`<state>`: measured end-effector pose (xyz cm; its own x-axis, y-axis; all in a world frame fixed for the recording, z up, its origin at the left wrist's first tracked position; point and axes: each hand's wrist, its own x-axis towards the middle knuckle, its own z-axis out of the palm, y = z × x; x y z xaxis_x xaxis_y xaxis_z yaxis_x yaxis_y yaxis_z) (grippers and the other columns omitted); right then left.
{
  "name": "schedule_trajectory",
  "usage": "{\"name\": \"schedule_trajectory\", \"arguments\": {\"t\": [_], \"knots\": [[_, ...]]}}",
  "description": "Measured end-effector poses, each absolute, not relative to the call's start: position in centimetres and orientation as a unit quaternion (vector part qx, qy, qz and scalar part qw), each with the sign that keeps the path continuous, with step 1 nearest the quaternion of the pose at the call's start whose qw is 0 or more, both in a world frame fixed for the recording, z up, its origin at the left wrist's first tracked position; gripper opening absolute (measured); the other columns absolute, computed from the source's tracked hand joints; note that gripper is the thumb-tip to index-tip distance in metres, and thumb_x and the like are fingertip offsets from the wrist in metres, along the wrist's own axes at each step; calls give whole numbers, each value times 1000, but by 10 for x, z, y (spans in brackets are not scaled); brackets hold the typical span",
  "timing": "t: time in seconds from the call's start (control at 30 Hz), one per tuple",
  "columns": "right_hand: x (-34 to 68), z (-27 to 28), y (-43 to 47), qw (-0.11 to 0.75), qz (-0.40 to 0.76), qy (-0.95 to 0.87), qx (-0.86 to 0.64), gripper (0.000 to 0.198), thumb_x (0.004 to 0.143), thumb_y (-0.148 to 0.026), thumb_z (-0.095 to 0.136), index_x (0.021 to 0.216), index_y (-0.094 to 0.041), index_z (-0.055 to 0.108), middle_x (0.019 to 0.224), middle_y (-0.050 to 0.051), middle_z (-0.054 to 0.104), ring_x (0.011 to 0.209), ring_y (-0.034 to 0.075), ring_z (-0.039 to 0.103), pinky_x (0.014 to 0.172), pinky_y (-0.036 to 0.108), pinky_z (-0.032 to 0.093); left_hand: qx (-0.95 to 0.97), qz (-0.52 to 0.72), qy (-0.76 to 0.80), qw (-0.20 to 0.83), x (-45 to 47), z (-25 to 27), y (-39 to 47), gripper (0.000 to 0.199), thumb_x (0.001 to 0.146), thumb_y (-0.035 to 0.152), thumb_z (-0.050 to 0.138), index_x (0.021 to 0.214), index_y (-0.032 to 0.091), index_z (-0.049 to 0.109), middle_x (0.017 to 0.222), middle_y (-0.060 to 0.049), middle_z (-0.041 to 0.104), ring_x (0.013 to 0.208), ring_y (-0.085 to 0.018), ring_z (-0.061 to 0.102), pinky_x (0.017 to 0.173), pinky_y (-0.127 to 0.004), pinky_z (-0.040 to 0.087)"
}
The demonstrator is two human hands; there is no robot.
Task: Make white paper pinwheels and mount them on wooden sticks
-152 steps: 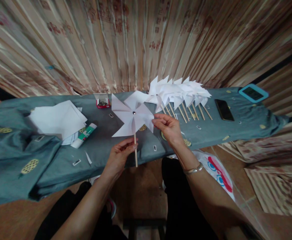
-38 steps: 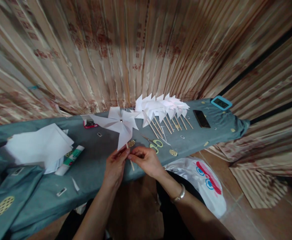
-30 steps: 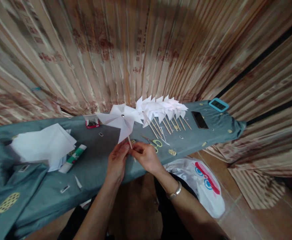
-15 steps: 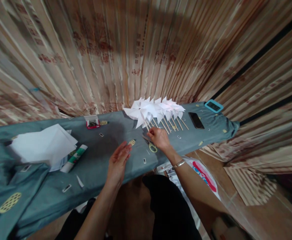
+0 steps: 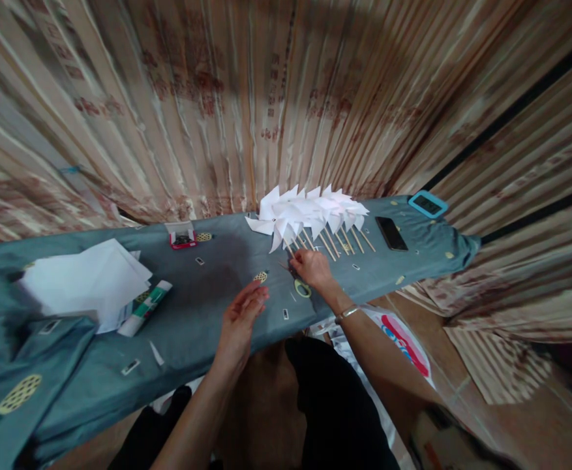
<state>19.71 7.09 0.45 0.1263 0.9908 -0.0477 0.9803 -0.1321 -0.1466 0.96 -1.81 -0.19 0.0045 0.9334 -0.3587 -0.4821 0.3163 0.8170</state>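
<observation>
My right hand [image 5: 312,267] is closed in a pinch on the stick of the leftmost paper pinwheel [image 5: 280,228]. That white pinwheel lies at the left end of a row of several overlapping pinwheels [image 5: 342,210], whose sticks point toward me. Partly beneath my right hand are scissors with yellow-green handles [image 5: 302,288]. My left hand [image 5: 240,323] hovers over the near edge of the table, its fingers extended and holding nothing.
On the blue-green tablecloth [image 5: 188,300] lie stacked white paper [image 5: 85,277], a green-and-white tube [image 5: 146,308] and a small open red box [image 5: 182,239]. A dark phone [image 5: 391,234] and a blue-framed device [image 5: 427,204] lie right. A patterned curtain [image 5: 217,111] hangs behind.
The leftmost pinwheel has turned slightly and settled against the row, still in my right hand. My left hand has moved a little to the right. The view has shifted slightly.
</observation>
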Motion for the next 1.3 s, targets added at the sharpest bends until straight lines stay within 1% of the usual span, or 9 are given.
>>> {"name": "schedule_trajectory", "arguments": {"t": [0.23,0.37,0.5,0.6,0.77,0.83,0.9,1.0,1.3], "knots": [[215,6,57,53,40,-657,-751,34,94,-47,50,103,-20,68,97,12,76,92,24,71,75,29,46,247,521,478,663,9,-2,-17,55,52,42,88,100,19,73,99,-9,75,93,-20,68,80,-28,48],[266,3,42,72,10,-626,-776,37,96,-46,44,113,-20,65,99,10,75,92,22,70,76,27,47,246,514,482,665,8,-2,-19,56,52,41,89,101,19,73,97,-7,75,92,-19,67,81,-27,48],[342,-1,38,93,-40,-566,-818,52,94,-39,45,133,-4,50,123,24,64,116,30,60,95,36,43,256,500,491,665,9,-5,-22,57,54,43,88,103,19,72,98,-7,75,92,-19,67,85,-29,48],[399,-6,44,108,-60,-521,-844,70,91,-41,47,138,10,37,134,36,50,127,38,49,102,44,37,273,492,500,659,11,-7,-26,54,56,44,87,102,19,73,98,-8,75,92,-21,68,89,-33,49],[464,-23,64,118,-75,-392,-909,87,82,-51,62,143,3,33,140,34,43,135,42,38,104,46,32,290,472,521,649,14,-10,-31,51,55,45,86,98,19,75,93,-8,76,89,-22,67,88,-33,49],[476,-31,73,107,-51,-358,-926,87,84,-56,59,146,-1,31,142,34,41,138,40,35,105,45,30,292,462,527,651,13,-9,-32,51,55,45,85,98,19,75,93,-8,76,89,-23,67,86,-32,49],[482,-36,82,103,-35,-346,-932,86,86,-58,56,146,-2,31,140,34,43,135,39,40,104,43,32,294,449,537,651,12,-8,-33,50,58,44,84,100,19,75,93,-8,76,90,-23,67,86,-32,49],[485,-39,92,101,-22,-336,-936,86,87,-57,55,145,2,30,138,35,44,132,40,45,101,42,35,298,433,551,649,10,-4,-35,47,62,42,81,101,19,74,93,-7,76,91,-22,67,87,-32,49],[493,-30,95,87,-17,-338,-937,77,88,-49,58,136,8,39,127,41,52,130,45,47,97,45,36,304,441,542,647,14,1,-31,44,60,41,82,99,20,74,92,-6,76,89,-21,68,87,-32,49]]}}
